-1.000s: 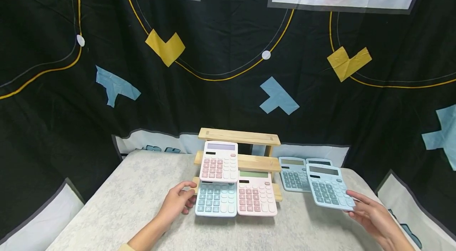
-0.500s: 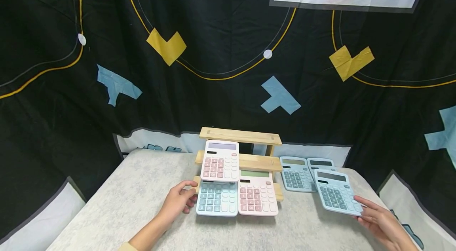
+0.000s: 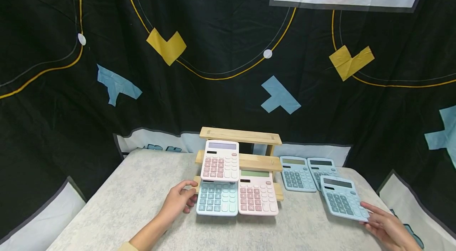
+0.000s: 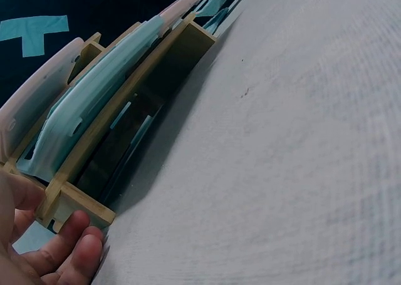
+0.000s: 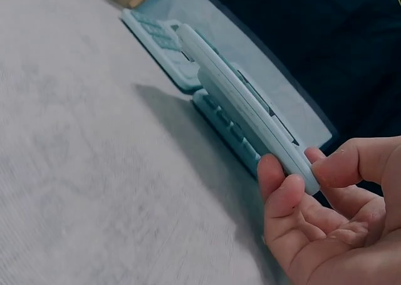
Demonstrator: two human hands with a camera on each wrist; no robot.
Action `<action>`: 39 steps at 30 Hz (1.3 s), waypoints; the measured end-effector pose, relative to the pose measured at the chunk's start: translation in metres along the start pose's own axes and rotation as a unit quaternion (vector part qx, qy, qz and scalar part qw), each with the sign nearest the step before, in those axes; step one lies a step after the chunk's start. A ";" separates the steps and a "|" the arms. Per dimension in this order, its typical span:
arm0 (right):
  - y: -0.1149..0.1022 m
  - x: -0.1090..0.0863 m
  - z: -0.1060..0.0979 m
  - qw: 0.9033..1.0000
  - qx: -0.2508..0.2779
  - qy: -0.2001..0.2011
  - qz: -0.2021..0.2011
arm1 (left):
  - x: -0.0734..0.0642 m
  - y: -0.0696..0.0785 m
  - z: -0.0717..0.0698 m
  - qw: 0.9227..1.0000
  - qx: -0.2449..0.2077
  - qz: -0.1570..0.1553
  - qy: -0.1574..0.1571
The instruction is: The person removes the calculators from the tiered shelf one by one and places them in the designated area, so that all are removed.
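Note:
My right hand [image 3: 390, 225] pinches a blue calculator [image 3: 344, 198] by its lower right edge. In the right wrist view the calculator [image 5: 241, 103] is held tilted above the table, thumb on one face and fingers on the other. My left hand [image 3: 177, 199] grips the left end of a wooden tiered rack [image 3: 242, 135]; in the left wrist view its fingers are curled about the rack's end piece [image 4: 78, 203]. On the rack, a pink-keyed calculator [image 3: 220, 160] leans on the upper tier. Below it stand a blue calculator [image 3: 217, 199] and another pink-keyed calculator [image 3: 258, 193].
Two more blue calculators lie right of the rack, one [image 3: 297, 173] beside it and one [image 3: 322, 168] partly hidden by the held one. The grey table [image 3: 142, 179] ends at a dark patterned cloth [image 3: 228, 100] behind.
My right hand has moved right and slightly toward me with the blue calculator, showing more of the calculator behind it. My left hand and the rack stay put.

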State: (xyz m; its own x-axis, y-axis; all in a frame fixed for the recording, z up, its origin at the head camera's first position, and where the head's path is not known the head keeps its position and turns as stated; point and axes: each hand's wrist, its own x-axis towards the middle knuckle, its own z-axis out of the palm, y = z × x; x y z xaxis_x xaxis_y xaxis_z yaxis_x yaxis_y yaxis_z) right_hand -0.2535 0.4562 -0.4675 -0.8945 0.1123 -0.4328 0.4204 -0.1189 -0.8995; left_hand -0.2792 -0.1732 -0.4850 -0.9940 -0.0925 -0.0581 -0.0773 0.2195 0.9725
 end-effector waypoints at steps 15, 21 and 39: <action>0.005 0.006 -0.015 1.000 -0.011 -0.025 0.003 | -0.001 0.000 0.000 1.000 0.000 -0.001 0.000; 0.006 0.006 -0.017 0.999 -0.036 -0.015 0.005 | -0.001 0.001 0.000 1.000 0.000 -0.003 0.000; 0.004 0.008 -0.019 0.998 -0.055 -0.023 0.011 | -0.001 0.002 0.001 1.000 0.001 0.000 0.002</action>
State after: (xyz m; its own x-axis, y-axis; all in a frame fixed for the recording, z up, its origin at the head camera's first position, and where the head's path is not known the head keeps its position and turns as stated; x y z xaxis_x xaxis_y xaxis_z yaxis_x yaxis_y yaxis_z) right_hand -0.2566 0.4752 -0.4755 -0.8897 0.0651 -0.4519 0.4522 -0.0111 -0.8919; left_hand -0.2784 -0.1720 -0.4832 -0.9938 -0.0956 -0.0570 -0.0771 0.2221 0.9720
